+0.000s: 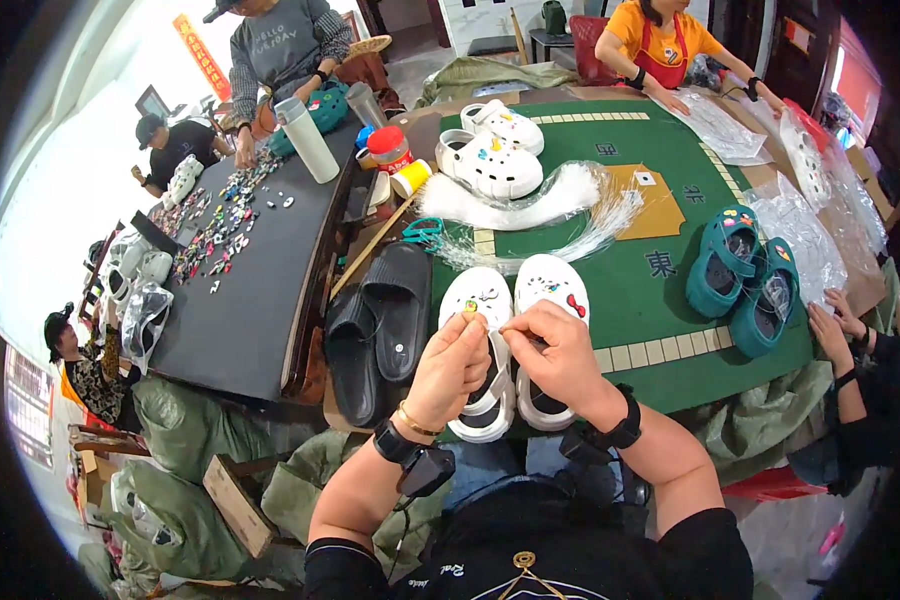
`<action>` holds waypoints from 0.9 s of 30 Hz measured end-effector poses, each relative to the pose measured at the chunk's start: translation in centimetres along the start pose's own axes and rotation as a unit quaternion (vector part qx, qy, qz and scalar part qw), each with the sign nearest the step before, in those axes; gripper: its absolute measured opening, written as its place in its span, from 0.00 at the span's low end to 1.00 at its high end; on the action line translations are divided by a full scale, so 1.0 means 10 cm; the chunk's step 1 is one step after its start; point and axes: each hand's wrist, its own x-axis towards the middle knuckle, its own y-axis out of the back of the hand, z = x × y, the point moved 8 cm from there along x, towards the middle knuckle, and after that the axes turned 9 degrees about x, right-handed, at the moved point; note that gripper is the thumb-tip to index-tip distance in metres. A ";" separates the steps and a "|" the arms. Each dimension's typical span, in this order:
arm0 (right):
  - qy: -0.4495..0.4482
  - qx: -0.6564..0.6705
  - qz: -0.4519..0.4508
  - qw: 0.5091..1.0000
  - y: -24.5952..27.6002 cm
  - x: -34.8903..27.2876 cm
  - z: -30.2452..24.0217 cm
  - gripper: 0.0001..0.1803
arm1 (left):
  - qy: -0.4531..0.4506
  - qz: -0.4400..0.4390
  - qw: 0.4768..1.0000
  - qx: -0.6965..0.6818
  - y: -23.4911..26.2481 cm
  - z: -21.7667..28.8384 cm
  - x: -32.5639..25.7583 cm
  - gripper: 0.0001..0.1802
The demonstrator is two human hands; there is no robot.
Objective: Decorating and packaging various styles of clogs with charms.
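A pair of white clogs point(515, 300) with small charms lies at the near edge of the green table point(660, 300), toes pointing away from me. My left hand point(450, 368) pinches a small green and yellow charm over the left clog. My right hand point(555, 350) rests over the heel straps between the two clogs, fingers closed on what looks like a thin clear strand, touching the left hand's fingertips. Both wrists wear black bands.
Black slippers point(380, 330) lie left of the white clogs. Teal clogs point(745, 275), another white pair point(490, 150), clear strands point(530, 210), scissors point(425, 232) and plastic bags point(810, 230) sit on the green table. Other people work around it and at a dark table point(240, 270) strewn with charms.
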 end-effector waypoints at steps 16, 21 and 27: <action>-0.019 0.017 0.001 1.000 -0.02 -0.02 0.05 0.02 | -0.013 0.021 0.999 -0.025 0.03 -0.02 0.01 0.07; -0.008 0.012 0.002 1.000 -0.03 -0.01 0.02 0.02 | -0.013 0.006 1.000 -0.019 0.02 -0.04 0.01 0.07; -0.017 0.021 0.007 1.000 -0.05 -0.01 0.04 0.02 | -0.016 0.020 1.000 -0.016 0.01 -0.04 0.01 0.06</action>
